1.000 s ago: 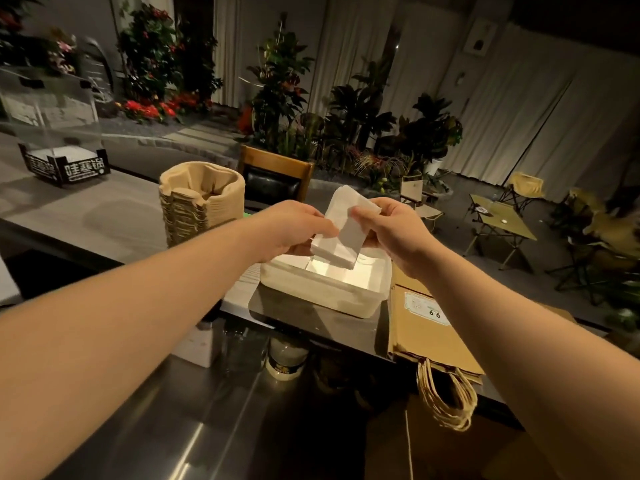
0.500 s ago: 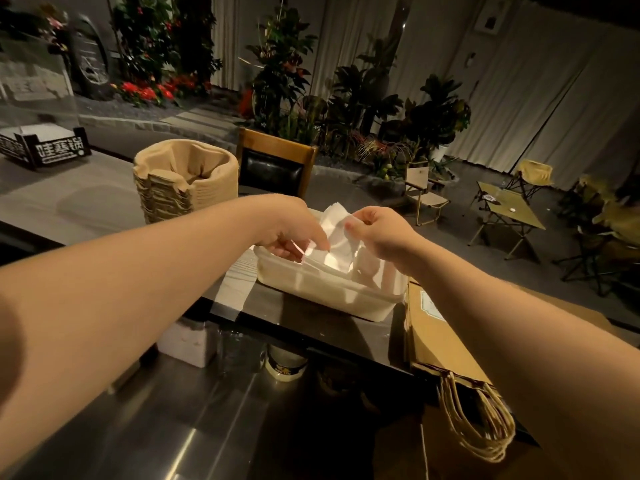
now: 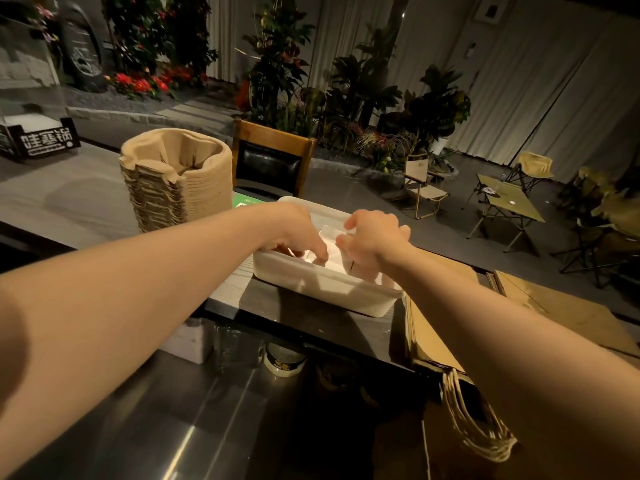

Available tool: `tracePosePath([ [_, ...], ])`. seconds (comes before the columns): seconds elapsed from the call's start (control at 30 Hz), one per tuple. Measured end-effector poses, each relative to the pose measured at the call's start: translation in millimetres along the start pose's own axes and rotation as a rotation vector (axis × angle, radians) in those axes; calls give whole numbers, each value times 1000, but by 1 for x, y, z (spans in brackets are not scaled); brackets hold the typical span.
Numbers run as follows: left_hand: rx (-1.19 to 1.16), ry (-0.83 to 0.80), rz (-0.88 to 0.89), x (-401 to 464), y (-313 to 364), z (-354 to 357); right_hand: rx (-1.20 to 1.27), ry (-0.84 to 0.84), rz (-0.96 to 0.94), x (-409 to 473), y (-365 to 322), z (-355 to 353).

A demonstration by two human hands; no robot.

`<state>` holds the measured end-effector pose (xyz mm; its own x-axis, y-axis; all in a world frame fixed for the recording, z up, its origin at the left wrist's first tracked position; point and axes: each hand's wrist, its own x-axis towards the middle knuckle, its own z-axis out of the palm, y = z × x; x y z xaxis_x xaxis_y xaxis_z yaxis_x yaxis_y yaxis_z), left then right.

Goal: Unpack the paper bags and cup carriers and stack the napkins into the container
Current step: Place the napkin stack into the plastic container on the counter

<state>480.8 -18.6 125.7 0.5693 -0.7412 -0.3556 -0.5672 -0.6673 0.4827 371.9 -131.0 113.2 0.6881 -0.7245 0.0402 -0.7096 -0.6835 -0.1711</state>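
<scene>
Seating napkins: the stack of white folded paper napkins lies inside the white rectangular plastic container, which stands on the dark grey counter, near its front edge.

Left hand: reaches into the container's left half, fingers pointing down, index tip touching the top napkin. The grip reads as pressing, not clamping; the other fingers are partly hidden behind the container wall, so a pinch cannot be ruled out.

Right hand: over the container's right half, fingers curled down past the napkin stack's right edge, fingertips hidden below the rim. Whether this grip is clamped on paper or merely nudging the edge cannot be told.

Step in hand, as judged: napkin stacking, at the point of setting and squaring a batch in the container.

Next move, as judged: release cleanly without lifting the top sheets, withdraw both hands straight up, then fetch more napkins if any remain; none are visible outside the container.

Adjacent items:
- Tall stack of nested tan moulded-pulp cup carriers, upright on the counter, left of the container and apart from it; appears already unpacked.
- Pile of flat brown paper bags with twisted cord handles, just right of the container, handles hanging over the counter's near edge.
- Black sign holder with white lettering, far left on the counter.
- Wooden chair with black padded back, beyond the counter behind the container.
</scene>
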Motion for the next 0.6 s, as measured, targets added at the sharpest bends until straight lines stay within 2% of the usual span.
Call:
tracePosePath([
  [0.1, 73, 28, 42, -1, 0, 1, 14, 114, -98, -7, 3, 4],
  [0.23, 145, 66, 121, -11, 2, 4, 17, 97, -102, -13, 3, 3],
  [0.47, -112, 315, 291, -33, 3, 12, 183, 181, -115, -38, 4, -12],
  [0.6, -197, 394, 368, -58, 6, 18, 428, 211, -128, -74, 9, -24],
])
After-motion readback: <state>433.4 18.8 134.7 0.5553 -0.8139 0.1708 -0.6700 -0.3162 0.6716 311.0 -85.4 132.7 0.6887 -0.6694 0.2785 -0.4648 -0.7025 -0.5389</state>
